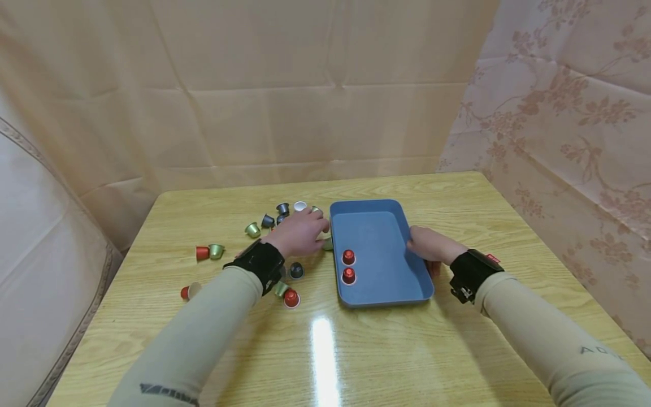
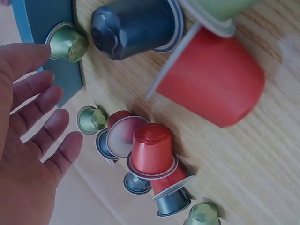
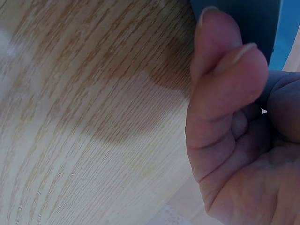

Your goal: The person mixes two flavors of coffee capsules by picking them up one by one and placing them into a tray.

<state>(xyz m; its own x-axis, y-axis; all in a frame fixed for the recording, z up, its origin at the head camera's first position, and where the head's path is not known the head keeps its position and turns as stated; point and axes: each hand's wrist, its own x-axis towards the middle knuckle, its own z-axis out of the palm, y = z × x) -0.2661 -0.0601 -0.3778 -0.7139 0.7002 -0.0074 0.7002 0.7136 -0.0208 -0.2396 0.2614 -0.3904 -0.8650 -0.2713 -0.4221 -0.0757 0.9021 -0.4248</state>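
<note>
Just left of the blue tray (image 1: pixel 382 301), my left hand (image 1: pixel 301 232) hovers with spread, slightly bent fingers. In the left wrist view its topmost fingertip overlaps a green coffee capsule (image 2: pixel 69 43) that sits against the tray's outer wall; nothing is gripped. My right hand (image 1: pixel 432 244) holds the tray's right rim, thumb over the edge and curled fingers (image 3: pixel 229 89) on the outside. Two red capsules (image 1: pixel 348 257) stand in the tray near its left wall. Around and below the left hand lie several red, green and dark blue capsules, including an upright red one (image 2: pixel 152 150).
Farther left on the wooden table (image 1: pixel 386 362) are a red and green pair (image 1: pixel 216 251) and another red capsule (image 1: pixel 185 293). Near the left wrist are a dark capsule (image 1: pixel 296 271) and a red one (image 1: pixel 291 298). Beige cloth (image 1: pixel 305 124) hangs behind the table.
</note>
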